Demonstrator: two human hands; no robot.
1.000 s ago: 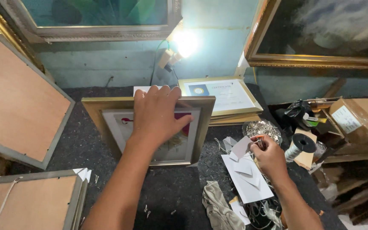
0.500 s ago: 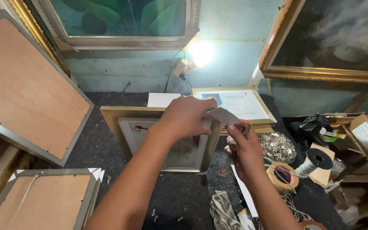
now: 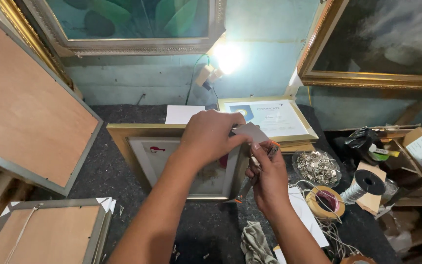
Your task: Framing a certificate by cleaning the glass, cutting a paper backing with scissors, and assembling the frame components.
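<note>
Centrally, we noted the left hand (image 3: 210,137) pinching a grey card piece (image 3: 250,132), steadying it, while the right hand (image 3: 264,178) gripped pliers (image 3: 257,171) above the gold frame (image 3: 123,134).

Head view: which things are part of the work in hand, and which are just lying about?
In hand:
- left hand pinching a small grey card piece
- right hand on the card piece too, holding an orange-handled tool
- gold-framed picture beneath both hands

Lying about:
- framed certificate
- dish of metal clips
- tape roll
- black thread spool
- rag
</note>
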